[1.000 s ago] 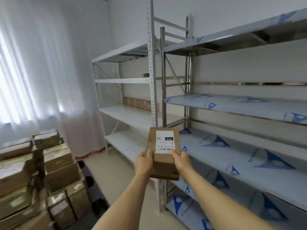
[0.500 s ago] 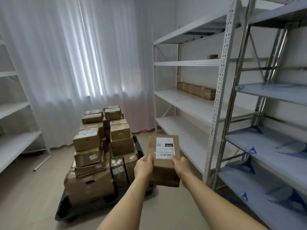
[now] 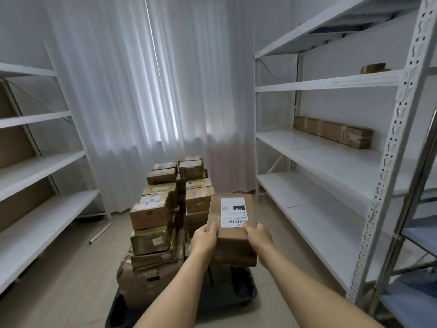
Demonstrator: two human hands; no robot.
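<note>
I hold a brown cardboard parcel (image 3: 230,242) out in front of me with both hands. A white shipping label with a barcode and the code 010 covers its top face. My left hand (image 3: 204,239) grips its near left edge, thumb on top. My right hand (image 3: 259,236) grips its near right edge the same way. The parcel hangs above the floor, just right of a stack of parcels (image 3: 165,209) on a black cart (image 3: 227,297).
White metal shelving (image 3: 331,162) lines the right wall, with a row of brown boxes (image 3: 333,131) on one shelf. More white shelves (image 3: 35,166) stand on the left. White curtains (image 3: 153,91) hang at the back. A metal tube (image 3: 100,233) lies on the floor.
My view has swung left, from the steel shelves on the right to the curtains and the cart of parcels. Both hands keep the same grip on the parcel.
</note>
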